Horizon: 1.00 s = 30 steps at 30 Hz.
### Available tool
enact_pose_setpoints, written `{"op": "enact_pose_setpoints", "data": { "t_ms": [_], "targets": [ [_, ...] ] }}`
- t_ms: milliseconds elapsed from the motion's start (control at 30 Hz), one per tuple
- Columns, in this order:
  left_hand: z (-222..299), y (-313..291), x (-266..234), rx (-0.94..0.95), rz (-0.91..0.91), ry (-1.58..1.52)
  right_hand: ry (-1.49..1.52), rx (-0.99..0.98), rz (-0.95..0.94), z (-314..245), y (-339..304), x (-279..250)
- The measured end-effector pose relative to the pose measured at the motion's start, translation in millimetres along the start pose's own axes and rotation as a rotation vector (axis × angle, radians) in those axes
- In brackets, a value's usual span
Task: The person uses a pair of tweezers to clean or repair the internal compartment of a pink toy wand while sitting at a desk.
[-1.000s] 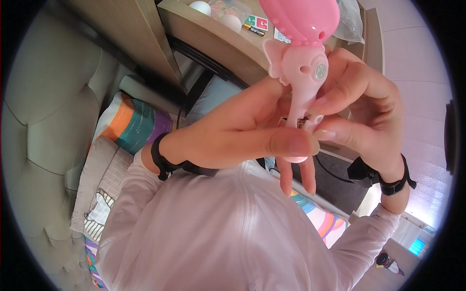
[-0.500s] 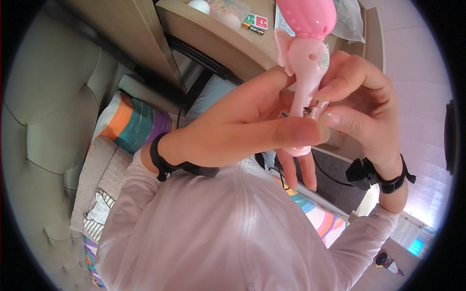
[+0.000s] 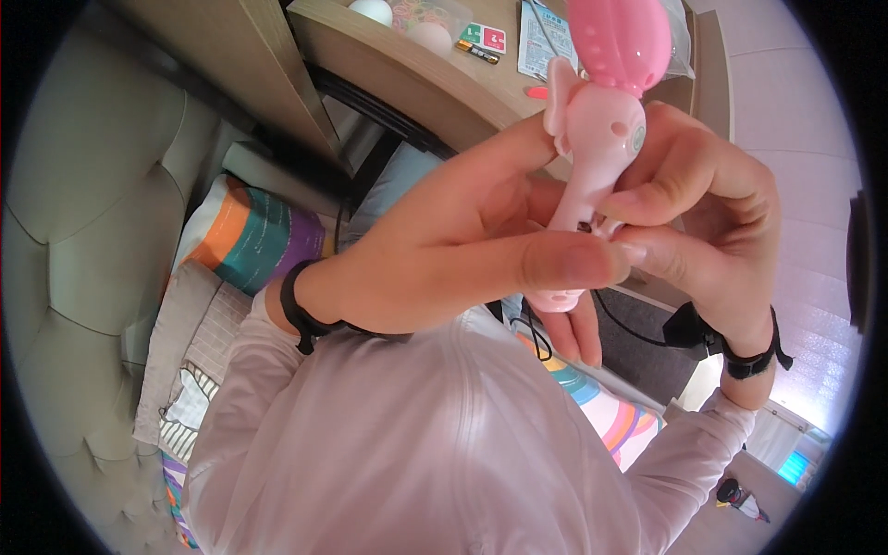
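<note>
A pink toy wand [image 3: 603, 129] is held up in front of me, tilted, with a darker glossy petal-shaped top and a pale handle with a wing-like piece on its side. My left hand [image 3: 435, 217] wraps round the lower handle, its thumb lying across the front. From the other side my right hand [image 3: 708, 199] pinches a small pale-pink piece [image 3: 607, 228] between thumb and forefinger. That piece is at a slot in the handle, where a bit of metal shows. Whether it is attached there, I cannot tell. My fingers hide part of the handle.
Beyond my hands is a wooden desk [image 3: 398, 60] bearing a battery [image 3: 477, 52], a green-and-red card [image 3: 483, 37], a white ball [image 3: 372, 11], a clear box [image 3: 439, 14] of coloured bands and a printed packet [image 3: 544, 44]. A padded grey surface [image 3: 92, 277] rises at left.
The wand's top has swung to the right and the toy has turned slightly. Both hands keep their hold, and my right hand has shifted a little rightward.
</note>
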<state>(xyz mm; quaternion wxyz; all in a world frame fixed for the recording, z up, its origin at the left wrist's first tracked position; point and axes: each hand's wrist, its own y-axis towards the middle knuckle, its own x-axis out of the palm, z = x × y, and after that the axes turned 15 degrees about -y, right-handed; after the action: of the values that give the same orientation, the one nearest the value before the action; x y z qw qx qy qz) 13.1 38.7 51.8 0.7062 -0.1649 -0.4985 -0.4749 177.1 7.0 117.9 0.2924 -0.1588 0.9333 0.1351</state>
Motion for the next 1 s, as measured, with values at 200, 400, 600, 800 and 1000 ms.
{"op": "enact_pose_setpoints", "data": {
  "t_ms": [200,400,600,800,1000],
  "targets": [
    [0.9,1.2,1.3,0.01,0.032,-0.013,0.088,0.088,0.058,-3.8,-1.9,5.7],
    [0.1,2.1,-4.0,0.088,-0.083,-0.028,0.019,-0.032,0.068,-2.6,-2.9,3.6],
    [0.0,0.5,-4.1,0.074,-0.038,0.026,-0.218,-0.135,-0.036,11.1,-6.7,-11.4],
    [-4.8,4.4,0.0,0.086,-0.034,-0.022,-0.202,-0.086,0.02,11.0,-10.6,-8.3],
    [-4.3,6.5,0.9,0.087,-0.007,0.028,-0.056,-0.169,0.184,24.7,-19.0,4.1]
  ]
}}
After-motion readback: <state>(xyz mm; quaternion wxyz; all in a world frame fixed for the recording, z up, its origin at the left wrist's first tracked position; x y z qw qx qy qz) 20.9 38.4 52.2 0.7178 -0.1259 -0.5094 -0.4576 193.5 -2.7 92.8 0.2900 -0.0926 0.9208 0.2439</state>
